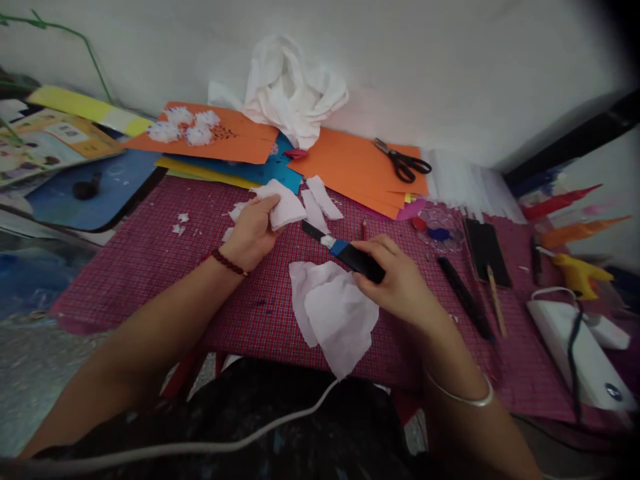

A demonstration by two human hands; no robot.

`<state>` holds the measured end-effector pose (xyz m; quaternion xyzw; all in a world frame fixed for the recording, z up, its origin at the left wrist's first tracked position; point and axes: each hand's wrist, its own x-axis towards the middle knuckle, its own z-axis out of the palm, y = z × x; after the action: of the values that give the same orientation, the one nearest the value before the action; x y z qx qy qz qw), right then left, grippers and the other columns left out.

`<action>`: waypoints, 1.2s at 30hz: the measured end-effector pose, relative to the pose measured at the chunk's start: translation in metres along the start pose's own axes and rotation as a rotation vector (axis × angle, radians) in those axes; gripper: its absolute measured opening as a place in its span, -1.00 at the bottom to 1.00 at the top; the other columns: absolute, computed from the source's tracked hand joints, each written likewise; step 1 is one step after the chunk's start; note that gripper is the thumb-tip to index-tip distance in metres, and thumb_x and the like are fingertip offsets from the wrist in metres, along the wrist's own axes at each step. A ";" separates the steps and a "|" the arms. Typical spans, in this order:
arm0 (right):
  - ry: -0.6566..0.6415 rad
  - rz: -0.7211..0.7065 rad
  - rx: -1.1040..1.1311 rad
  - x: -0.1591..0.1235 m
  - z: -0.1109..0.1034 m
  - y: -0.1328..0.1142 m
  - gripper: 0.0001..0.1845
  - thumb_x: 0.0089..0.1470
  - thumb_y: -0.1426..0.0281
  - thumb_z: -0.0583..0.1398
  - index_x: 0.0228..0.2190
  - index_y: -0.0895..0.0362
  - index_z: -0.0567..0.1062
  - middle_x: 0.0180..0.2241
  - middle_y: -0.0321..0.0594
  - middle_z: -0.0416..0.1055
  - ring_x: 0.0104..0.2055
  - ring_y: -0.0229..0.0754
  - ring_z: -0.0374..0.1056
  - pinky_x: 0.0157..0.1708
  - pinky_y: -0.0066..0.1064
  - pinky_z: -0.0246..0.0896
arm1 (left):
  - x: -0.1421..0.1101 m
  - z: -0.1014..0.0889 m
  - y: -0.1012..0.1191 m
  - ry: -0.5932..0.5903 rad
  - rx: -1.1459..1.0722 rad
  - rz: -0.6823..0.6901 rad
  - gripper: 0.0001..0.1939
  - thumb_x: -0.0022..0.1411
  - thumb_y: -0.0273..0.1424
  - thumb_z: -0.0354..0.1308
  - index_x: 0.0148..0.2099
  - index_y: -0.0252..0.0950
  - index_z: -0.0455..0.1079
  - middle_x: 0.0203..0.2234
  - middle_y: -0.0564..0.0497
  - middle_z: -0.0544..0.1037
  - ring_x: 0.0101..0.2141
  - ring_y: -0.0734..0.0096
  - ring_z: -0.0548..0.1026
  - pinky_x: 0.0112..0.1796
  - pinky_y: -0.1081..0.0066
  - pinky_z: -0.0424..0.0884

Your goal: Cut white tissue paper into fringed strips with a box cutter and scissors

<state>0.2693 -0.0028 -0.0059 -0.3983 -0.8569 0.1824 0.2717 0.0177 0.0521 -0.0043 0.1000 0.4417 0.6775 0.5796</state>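
Note:
My left hand [257, 232] pinches a folded piece of white tissue paper [284, 203] above the checked tablecloth. In my right hand [395, 277] is a black and blue box cutter [354, 257], its dark blade pointing left toward the tissue but apart from it. Two cut strips of tissue [323, 198] lie just beyond the blade. A larger torn tissue sheet [340, 310] is spread near the table's front edge, partly under my right hand. Small tissue scraps [235, 212] sit beside and behind my left hand.
Behind lie orange sheets [345, 163] with black scissors [404, 163], a card with white puffs [200, 130] and a crumpled white cloth [295, 93]. To the right are a black marker [465, 299], a yellow glue gun [583, 273] and a white power strip [580, 353]. A cable [280, 423] crosses my lap.

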 end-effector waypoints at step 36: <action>0.055 0.082 -0.095 0.002 -0.006 0.012 -0.52 0.06 0.50 0.24 0.04 0.04 0.49 -0.03 -0.04 0.47 0.01 0.14 0.47 0.02 0.03 0.43 | -0.016 -0.008 -0.008 -0.295 0.103 -0.022 -0.72 0.03 -0.61 0.40 -0.33 -0.18 0.41 -0.46 0.13 0.59 -0.41 0.44 0.56 -0.32 0.42 0.54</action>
<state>0.2788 0.0070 -0.0073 -0.4504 -0.8397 0.1414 0.2684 0.0232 0.0342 -0.0089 0.2231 0.3868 0.6255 0.6398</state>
